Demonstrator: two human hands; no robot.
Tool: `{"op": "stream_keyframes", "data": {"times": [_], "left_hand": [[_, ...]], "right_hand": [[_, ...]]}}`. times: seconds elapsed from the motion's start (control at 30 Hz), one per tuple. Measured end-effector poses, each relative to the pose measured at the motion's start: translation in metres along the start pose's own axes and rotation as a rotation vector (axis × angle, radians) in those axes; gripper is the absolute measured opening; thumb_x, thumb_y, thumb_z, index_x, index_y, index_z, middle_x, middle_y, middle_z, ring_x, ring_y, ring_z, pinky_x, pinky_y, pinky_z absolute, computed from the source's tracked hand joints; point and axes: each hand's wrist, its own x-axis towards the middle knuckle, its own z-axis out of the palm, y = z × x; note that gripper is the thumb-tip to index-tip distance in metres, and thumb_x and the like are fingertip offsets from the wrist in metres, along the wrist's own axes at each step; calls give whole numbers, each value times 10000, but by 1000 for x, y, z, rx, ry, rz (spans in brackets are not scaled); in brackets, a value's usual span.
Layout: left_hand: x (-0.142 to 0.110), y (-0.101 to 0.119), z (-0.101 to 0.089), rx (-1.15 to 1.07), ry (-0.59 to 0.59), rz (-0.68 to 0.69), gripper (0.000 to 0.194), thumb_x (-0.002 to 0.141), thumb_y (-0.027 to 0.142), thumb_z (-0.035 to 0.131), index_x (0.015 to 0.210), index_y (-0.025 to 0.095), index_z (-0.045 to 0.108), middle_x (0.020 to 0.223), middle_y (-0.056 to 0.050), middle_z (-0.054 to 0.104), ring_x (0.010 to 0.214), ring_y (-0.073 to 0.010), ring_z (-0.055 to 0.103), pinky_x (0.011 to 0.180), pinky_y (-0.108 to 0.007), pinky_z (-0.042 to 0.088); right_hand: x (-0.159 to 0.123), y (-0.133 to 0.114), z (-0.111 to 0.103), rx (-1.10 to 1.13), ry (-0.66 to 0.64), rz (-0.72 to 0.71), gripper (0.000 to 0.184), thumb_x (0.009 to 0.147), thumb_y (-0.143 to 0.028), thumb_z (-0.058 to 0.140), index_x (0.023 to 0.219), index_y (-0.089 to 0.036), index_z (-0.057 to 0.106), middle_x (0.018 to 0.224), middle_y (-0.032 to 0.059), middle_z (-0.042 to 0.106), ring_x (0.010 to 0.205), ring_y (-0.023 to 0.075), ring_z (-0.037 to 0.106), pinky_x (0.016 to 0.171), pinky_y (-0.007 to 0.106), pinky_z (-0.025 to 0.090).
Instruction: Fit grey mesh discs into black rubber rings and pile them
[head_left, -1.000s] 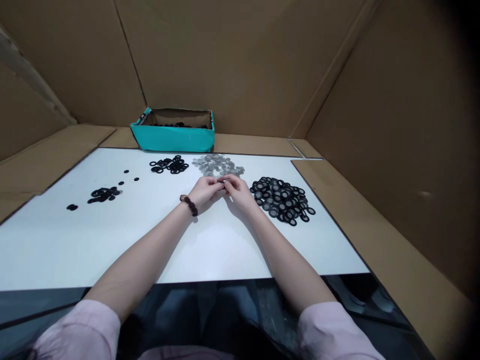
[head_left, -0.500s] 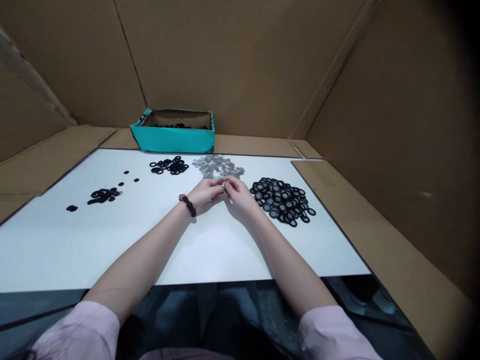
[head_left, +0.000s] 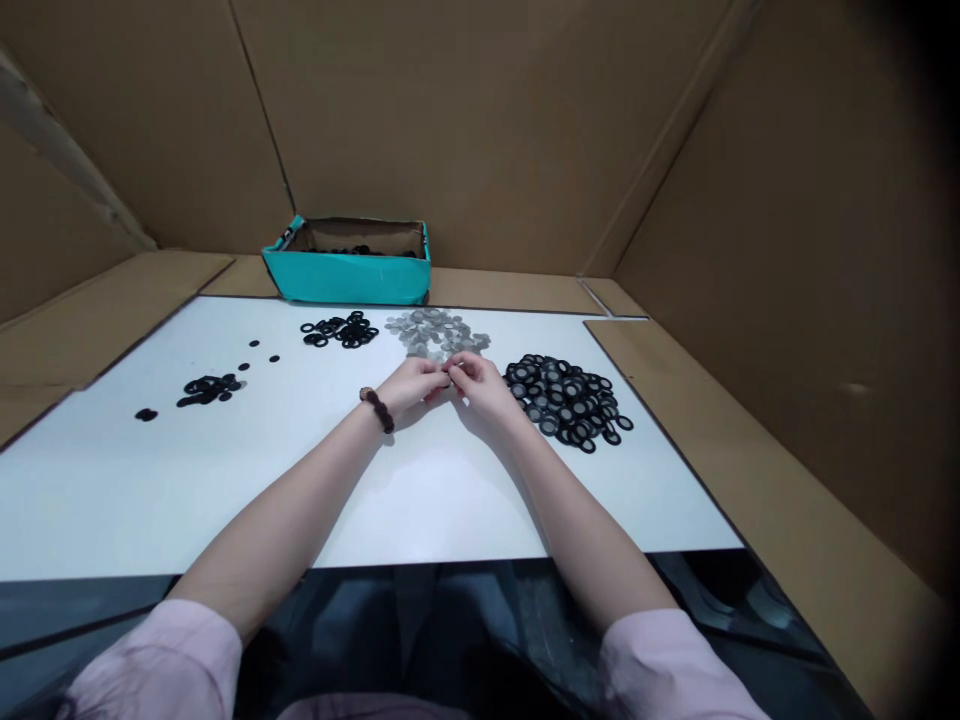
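Observation:
Over the middle of the white board, my left hand and my right hand meet fingertip to fingertip. Both are closed in a pinch on one small black ring, mostly hidden by the fingers. Just beyond them lies a spread of translucent grey discs. To the right of my right hand is a heap of black rings with grey centres. Plain black rings lie in a loose pile beyond my left hand. A dark beaded bracelet circles my left wrist.
A turquoise box with dark pieces inside stands at the back edge. Small black pieces form a cluster at the left, with a few scattered around. Cardboard walls enclose the back and both sides.
My right fingers have shifted slightly over the ring, which now shows less than before. Both hands stay in the same place, and the piles look unchanged.

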Motion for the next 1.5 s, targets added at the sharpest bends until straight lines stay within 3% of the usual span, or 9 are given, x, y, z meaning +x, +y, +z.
{"op": "stream_keyframes", "data": {"times": [0.2,0.33,0.5,0.67,0.8,1.03,1.2,1.33,1.5], "left_hand": [[0,-1,3,-42,-7,9,84,650,72,594,590,112,551,519,25,457,531,-51,420,615,-224,411],[0,-2,0,-37,-34,17,159,660,67,590,534,127,515,496,28,431,544,-62,453,635,-233,427],[-4,5,-5,57,-139,-58,195,637,43,580,487,131,492,459,43,397,488,-46,383,613,-233,433],[-5,5,-1,51,-40,10,114,648,72,570,548,123,550,493,21,446,505,-60,405,583,-235,419],[-8,8,-2,156,-118,9,199,631,69,581,469,143,492,460,27,407,503,-67,405,560,-226,402],[-4,8,-5,247,28,77,201,645,123,592,474,157,492,442,28,394,455,-67,365,464,-226,294],[-4,9,-6,354,-90,59,132,631,120,582,504,140,549,469,11,455,473,-71,375,467,-223,278],[-5,12,-8,295,13,101,140,656,132,557,517,141,542,485,18,436,479,-68,371,483,-226,292],[-5,12,-10,400,-141,68,81,652,114,559,608,123,627,535,-5,511,495,-75,391,489,-228,291]], "right_hand": [[-1,-5,-4,10,-99,17,154,740,-272,482,790,-168,584,585,-22,513,510,92,412,511,237,346],[-3,-4,-3,50,-43,117,151,715,-262,514,840,-186,548,544,-47,483,475,93,413,489,236,340],[-2,-2,-3,-27,-69,19,135,715,-297,528,691,-169,563,557,-17,502,503,96,411,492,242,327],[-2,-7,-8,-26,-129,37,162,714,-252,511,801,-165,617,564,-25,511,500,93,415,502,241,330],[-5,-9,-8,-29,-165,54,155,704,-201,492,809,-168,601,591,-16,547,510,92,437,520,240,349],[-7,-7,-3,-81,-6,25,103,734,-270,512,783,-186,546,499,-49,459,454,91,396,459,228,308],[-5,-9,-8,-95,-84,-17,165,718,-288,529,725,-156,627,583,-1,548,506,96,416,479,237,331],[-4,-10,-11,-30,-116,19,221,695,-235,517,840,-165,668,615,-3,567,514,92,422,507,240,359],[-4,-5,-6,-51,-110,42,202,701,-204,469,805,-168,638,574,-9,530,511,105,431,509,248,353]]}}
